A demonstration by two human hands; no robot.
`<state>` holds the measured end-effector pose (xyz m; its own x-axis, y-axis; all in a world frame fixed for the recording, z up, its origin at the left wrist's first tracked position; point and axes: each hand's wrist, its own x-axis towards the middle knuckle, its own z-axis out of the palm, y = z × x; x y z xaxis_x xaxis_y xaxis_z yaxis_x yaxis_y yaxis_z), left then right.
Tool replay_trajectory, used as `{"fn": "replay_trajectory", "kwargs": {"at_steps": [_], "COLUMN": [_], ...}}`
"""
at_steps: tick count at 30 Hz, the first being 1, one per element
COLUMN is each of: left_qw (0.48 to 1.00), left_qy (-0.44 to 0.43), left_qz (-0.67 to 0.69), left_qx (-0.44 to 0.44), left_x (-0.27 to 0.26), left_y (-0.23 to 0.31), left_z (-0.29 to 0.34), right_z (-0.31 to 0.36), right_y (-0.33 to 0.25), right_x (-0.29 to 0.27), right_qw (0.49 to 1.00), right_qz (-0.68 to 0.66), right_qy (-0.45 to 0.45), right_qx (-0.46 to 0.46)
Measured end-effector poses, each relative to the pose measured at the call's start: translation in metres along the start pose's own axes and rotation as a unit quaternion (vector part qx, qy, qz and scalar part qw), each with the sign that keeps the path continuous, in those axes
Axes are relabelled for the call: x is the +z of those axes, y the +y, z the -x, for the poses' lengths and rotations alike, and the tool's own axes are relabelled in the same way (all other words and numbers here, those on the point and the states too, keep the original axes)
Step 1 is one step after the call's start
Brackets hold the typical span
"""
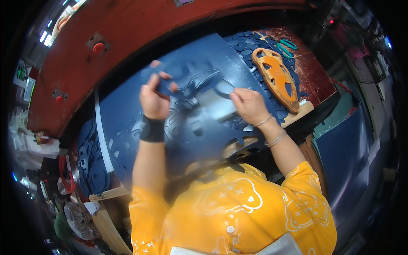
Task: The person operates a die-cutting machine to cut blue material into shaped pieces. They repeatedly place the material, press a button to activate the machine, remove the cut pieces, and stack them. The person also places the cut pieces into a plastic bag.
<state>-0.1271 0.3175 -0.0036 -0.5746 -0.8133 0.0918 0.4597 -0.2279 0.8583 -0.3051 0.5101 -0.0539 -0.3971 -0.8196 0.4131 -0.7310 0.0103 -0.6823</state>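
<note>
Where scraps flank blue sheet, teal scissors

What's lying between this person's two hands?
Between the left hand and right hand, the head view shows a blue sheet with curved cut shapes, partly blurred.

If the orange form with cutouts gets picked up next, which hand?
Probably the right hand: it is over the right part of the blue sheet, near the orange form. The left hand is farther off. Blur hides whether either hand is free.
</note>
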Motion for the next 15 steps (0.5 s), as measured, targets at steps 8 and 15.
{"fn": "replay_trajectory", "kwargs": {"at_steps": [8, 15], "left_qw": [0.952, 0.576], "left_qy": [-0.076, -0.384], "left_qz": [-0.208, -0.721], "left_qx": [0.212, 0.037], "left_x": [-0.012, 0.015], "left_y": [0.111, -0.004], "left_z": [-0.028, 0.093], "right_z": [0.027, 0.025], "right_y": [0.033, 0.032], "right_x": [-0.006, -0.001], "right_qw": [0.995, 0.995], "right_qz": [0.05, 0.03], "right_qy": [0.074, 0.093], "right_qx": [-0.042, -0.029]}}
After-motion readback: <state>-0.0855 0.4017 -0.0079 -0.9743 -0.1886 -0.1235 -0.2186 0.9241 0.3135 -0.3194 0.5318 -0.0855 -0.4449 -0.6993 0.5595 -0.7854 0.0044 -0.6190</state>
